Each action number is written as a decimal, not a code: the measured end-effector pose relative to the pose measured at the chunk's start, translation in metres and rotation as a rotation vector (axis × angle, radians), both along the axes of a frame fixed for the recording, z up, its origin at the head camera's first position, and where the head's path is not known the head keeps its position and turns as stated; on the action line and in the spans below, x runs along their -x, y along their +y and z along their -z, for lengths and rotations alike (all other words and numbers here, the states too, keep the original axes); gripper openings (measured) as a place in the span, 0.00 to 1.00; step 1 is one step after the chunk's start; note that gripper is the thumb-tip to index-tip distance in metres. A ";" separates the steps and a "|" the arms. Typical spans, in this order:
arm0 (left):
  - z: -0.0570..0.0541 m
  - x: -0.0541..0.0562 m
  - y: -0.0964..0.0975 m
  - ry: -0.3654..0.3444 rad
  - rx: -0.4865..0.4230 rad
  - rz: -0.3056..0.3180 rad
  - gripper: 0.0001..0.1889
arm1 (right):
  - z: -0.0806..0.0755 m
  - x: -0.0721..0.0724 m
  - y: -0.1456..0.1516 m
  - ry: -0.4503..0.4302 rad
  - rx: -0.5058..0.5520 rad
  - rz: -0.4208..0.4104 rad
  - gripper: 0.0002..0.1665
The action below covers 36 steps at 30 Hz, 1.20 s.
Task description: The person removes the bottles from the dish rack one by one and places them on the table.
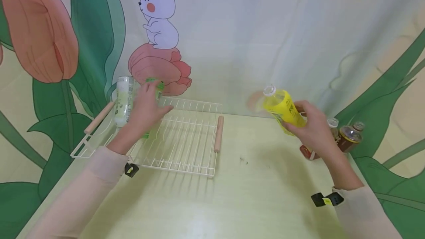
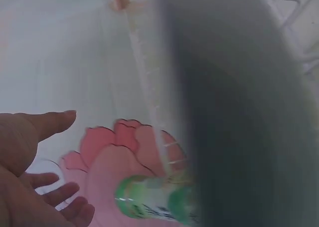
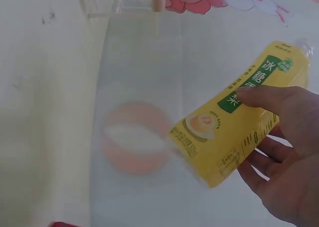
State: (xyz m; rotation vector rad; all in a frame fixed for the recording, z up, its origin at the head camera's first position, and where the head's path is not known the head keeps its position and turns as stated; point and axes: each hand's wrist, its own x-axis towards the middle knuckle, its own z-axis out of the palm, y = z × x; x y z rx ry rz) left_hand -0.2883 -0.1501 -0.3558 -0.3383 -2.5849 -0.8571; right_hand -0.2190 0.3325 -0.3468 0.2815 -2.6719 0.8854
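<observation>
A yellow-labelled drink bottle [image 1: 282,110], white-capped, is tilted above the table in my right hand [image 1: 313,124]. In the right wrist view the thumb lies across the label of this bottle [image 3: 244,107] and the fingers wrap behind. My left hand [image 1: 146,102] is over the left part of a white wire rack [image 1: 186,146]. Its thumb and fingers are spread with nothing between them in the left wrist view, apart from a green-and-white bottle [image 2: 149,197]. That bottle stands in the rack, partly hidden by the hand. Beside it is a pale, clear-topped bottle [image 1: 123,100].
The rack has wooden handles, one on the right side [image 1: 219,134]. Behind my right hand stand dark bottles, one with a brown label [image 1: 348,137], and a red item [image 1: 308,153]. A printed cloth [image 1: 232,47] hangs behind the table.
</observation>
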 end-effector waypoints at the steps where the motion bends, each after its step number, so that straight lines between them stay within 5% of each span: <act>1: 0.004 0.003 -0.005 -0.019 -0.036 -0.017 0.45 | 0.004 0.001 0.004 -0.005 0.008 0.009 0.39; 5: 0.016 0.010 -0.019 -0.047 -0.170 -0.052 0.42 | 0.024 0.006 0.018 -0.013 0.052 0.049 0.39; 9: 0.023 0.009 -0.028 -0.075 -0.212 -0.069 0.41 | 0.041 0.006 0.026 -0.016 0.074 0.092 0.40; 17: 0.042 0.018 -0.033 -0.182 -0.175 -0.086 0.50 | 0.070 0.006 0.036 -0.048 0.094 0.171 0.41; 25: 0.046 0.015 -0.033 -0.297 -0.112 -0.080 0.55 | 0.099 -0.002 0.047 -0.004 0.091 0.177 0.39; 36: 0.049 0.016 -0.037 -0.328 -0.054 -0.093 0.53 | 0.111 -0.001 0.056 -0.077 0.156 0.156 0.40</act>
